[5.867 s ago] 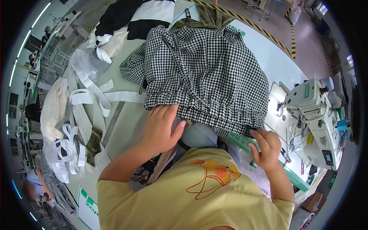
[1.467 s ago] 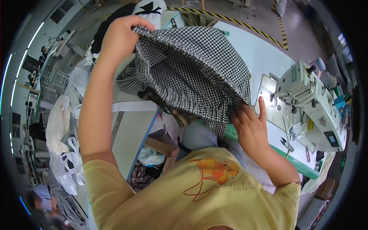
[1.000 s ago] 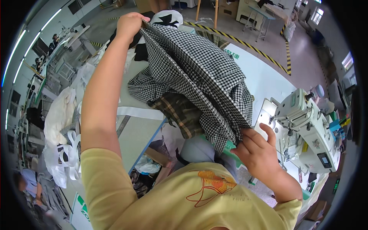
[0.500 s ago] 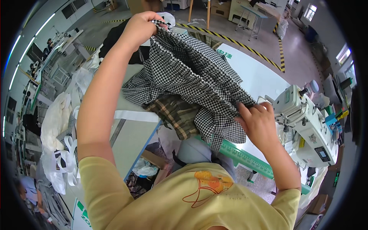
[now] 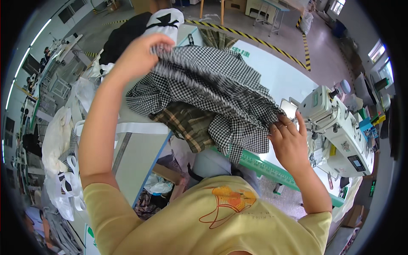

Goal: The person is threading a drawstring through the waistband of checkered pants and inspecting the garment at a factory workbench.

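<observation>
A black-and-white gingham garment [image 5: 238, 80] with a gathered, elastic-looking edge is stretched between my hands above the table. My left hand [image 5: 146, 53] is closed on its far left end, slightly blurred by motion. At the opposite end, my right hand [image 5: 288, 135] pinches the edge close to the sewing machine, its index finger raised. Lower folds of the gingham hang toward my lap. Beneath it lies a brown plaid cloth [image 5: 191, 127] at the table's near edge.
A white sewing machine [image 5: 338, 131] stands on the right of the white table [image 5: 293, 80]. White tape [image 5: 142, 128] and a metal ruler [image 5: 122, 151] lie on the left surface. White fabric [image 5: 57, 136] is heaped farther left. A cardboard box [image 5: 163, 172] sits below.
My left hand has come down and left with its end of the garment, uncovering a white bundle behind it. My right hand has shifted slightly lower, still gripping the cloth.
</observation>
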`<state>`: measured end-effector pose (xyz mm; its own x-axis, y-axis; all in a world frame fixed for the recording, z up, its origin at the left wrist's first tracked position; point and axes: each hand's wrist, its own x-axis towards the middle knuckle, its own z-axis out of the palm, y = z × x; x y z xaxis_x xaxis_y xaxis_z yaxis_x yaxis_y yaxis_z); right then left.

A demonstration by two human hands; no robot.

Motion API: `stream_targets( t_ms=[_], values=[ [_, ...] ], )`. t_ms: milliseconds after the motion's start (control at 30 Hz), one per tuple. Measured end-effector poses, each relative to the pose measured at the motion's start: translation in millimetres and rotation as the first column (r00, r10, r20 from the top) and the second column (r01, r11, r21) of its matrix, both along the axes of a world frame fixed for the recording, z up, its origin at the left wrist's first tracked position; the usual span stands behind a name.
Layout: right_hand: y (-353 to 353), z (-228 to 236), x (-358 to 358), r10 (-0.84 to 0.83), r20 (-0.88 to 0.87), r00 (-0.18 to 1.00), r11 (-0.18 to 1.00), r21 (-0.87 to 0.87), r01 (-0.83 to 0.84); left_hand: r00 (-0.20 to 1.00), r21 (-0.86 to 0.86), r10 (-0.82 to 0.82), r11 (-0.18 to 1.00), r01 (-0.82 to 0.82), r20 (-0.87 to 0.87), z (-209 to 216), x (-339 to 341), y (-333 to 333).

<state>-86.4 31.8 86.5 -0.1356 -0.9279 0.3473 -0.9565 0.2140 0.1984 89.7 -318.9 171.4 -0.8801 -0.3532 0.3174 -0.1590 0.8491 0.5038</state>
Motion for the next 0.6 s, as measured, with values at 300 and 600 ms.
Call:
stream_targets(
  t_ms=[300, 600],
  values=[
    [-9, -39, 44, 0.132, 0.893, 0.431, 0.989, -0.147, 0.002, 0.986, -0.303, 0.162, 0.941, -0.148, 0.022, -54, 65, 96],
    [-110, -57, 88, 0.141, 0.16, -0.977, 0.979, 0.121, 0.161, 0.987, -0.398, 0.139, 0.903, -0.162, -0.086, -71, 84, 120]
  ],
)
